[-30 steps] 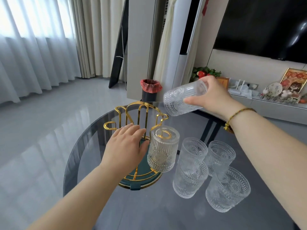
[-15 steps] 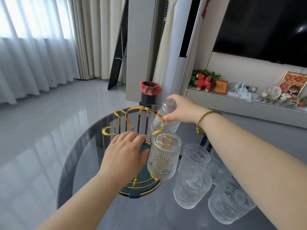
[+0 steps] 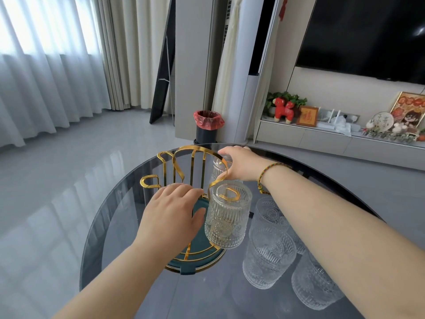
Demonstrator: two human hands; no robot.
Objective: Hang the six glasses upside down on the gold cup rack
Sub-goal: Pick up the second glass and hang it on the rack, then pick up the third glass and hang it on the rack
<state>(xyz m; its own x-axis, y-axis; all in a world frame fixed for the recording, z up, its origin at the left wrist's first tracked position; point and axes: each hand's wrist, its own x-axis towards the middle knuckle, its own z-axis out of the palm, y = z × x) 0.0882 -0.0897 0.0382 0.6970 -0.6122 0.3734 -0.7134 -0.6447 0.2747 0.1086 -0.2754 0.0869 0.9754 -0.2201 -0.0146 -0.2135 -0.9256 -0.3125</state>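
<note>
The gold cup rack (image 3: 192, 166) with a teal base stands on the round dark glass table (image 3: 115, 217). One ribbed clear glass (image 3: 226, 218) hangs upside down on its near right arm. My right hand (image 3: 241, 165) grips a second glass (image 3: 218, 169) bottom up at the rack's far right arm, behind the gold loop. My left hand (image 3: 171, 215) rests flat over the rack's middle, fingers apart, thumb near the hung glass. Several more glasses (image 3: 269, 256) stand upright to the right, partly hidden by my right forearm.
The table edge curves close on the left and far side. Beyond it stand a black bin with a red liner (image 3: 208, 125), a low TV shelf with ornaments (image 3: 322, 132) and curtains (image 3: 46, 65) at the left.
My right hand brought its glass down from above the rack, turned it bottom up, and lowered it onto the far right arm. My left hand stayed on the rack.
</note>
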